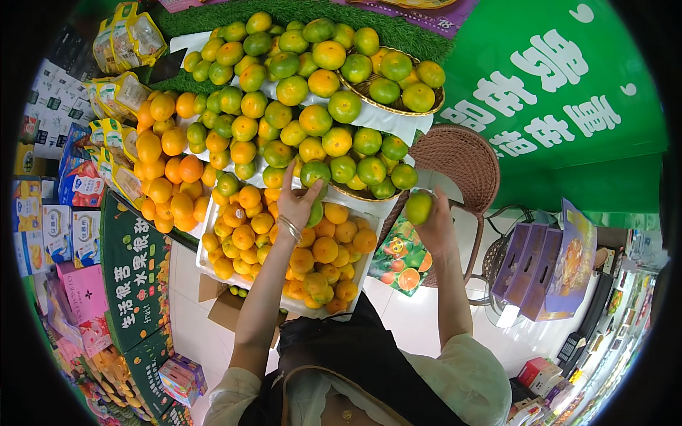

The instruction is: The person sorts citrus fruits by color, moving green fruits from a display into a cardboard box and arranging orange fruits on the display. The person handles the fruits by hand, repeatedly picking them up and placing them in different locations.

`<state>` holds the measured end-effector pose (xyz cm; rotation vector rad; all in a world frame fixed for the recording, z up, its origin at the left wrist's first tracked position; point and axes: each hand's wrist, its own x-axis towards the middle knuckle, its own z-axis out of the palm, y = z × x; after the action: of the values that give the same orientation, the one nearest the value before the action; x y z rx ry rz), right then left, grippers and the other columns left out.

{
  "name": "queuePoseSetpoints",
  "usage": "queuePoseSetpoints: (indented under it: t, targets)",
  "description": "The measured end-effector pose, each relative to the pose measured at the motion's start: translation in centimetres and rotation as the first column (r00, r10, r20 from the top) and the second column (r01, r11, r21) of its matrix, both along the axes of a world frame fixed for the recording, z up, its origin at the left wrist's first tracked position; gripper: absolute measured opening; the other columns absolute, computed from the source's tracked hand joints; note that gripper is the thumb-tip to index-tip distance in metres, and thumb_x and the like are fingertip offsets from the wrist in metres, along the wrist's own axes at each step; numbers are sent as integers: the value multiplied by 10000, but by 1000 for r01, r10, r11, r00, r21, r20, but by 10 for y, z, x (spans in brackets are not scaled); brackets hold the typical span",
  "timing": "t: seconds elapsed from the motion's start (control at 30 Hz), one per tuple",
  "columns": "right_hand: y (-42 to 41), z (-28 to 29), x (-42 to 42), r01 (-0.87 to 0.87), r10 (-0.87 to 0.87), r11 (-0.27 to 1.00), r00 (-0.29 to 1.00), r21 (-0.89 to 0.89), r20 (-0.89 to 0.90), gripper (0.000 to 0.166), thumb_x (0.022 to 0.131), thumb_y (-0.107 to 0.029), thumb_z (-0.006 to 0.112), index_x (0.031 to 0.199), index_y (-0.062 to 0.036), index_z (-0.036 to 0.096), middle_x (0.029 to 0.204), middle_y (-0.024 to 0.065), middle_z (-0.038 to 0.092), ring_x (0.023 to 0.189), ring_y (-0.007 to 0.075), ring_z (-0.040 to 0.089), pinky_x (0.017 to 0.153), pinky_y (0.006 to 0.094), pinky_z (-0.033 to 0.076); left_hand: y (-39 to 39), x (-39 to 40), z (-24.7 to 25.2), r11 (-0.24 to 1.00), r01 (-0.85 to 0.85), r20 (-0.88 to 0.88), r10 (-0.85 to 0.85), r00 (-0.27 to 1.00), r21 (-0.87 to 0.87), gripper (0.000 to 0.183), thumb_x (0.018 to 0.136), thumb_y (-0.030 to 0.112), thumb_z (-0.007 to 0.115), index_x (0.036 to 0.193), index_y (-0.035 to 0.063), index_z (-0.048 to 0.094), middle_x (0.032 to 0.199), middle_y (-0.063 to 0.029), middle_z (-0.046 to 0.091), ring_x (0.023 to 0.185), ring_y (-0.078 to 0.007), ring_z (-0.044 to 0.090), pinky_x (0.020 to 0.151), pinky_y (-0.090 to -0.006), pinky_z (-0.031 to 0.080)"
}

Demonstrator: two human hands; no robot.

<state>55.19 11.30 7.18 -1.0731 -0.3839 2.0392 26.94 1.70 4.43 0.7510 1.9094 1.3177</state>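
My left hand (296, 209), with bangles at its wrist, reaches over a white foam crate (203, 250) of small orange mandarins (243, 237). Its thumb and a finger are spread against a green mandarin (315, 173) at the front of the piled fruit; whether they grip it is unclear. Another green fruit (315, 214) shows beside that hand, above the crate. To the right, my right hand (438, 230) holds a yellow-green mandarin (419, 207) away from the pile, over a printed fruit-picture sheet (403, 261).
Green-yellow mandarins (315, 120) cover white-lined tiers, some in a gold wicker basket (426, 110). Larger oranges (160, 190) are heaped at left. A brown wicker chair (458, 154) stands right, near purple gift boxes (533, 271). Below the crate is an open cardboard box (226, 314).
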Motion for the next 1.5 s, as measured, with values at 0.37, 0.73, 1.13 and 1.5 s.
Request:
queuePoseSetpoints:
  t: [0.37,0.73,1.13,1.5]
  targets:
    - [15,17,-118,-576,-298,417,644,703,704,681,704,-90,790,1312,-25,489,1168,178,486,1074,333,520,934,394,465,-36,-28,37,968,-190,778,-11,629,167,500,849,4,672,1270,127,432,1124,-64,569,1019,-199,596,930,-393,502]
    - [-15,7,-108,-503,-395,455,625,735,673,695,658,-59,821,1278,-20,510,1161,151,555,1073,332,522,936,410,446,11,-55,8,919,-34,-375,194,906,393,800,693,55,841,1347,59,380,1278,-118,504,1191,-239,482,1046,-370,386]
    - [-51,30,-178,-630,-191,153,737,761,648,659,681,-43,812,1267,-60,512,1216,152,448,1096,342,527,905,406,482,-34,-84,-7,972,-120,-484,206,851,202,722,714,68,826,1347,72,480,1282,-115,530,1183,-288,461,1040,-385,397]
    - [-23,9,-226,-737,-442,-19,612,676,655,675,660,-110,807,1264,-27,518,1186,155,502,1082,357,474,942,464,381,-25,-82,2,911,-117,-503,320,803,394,612,722,22,793,1282,39,548,1314,-150,526,1188,-336,530,994,-400,457]
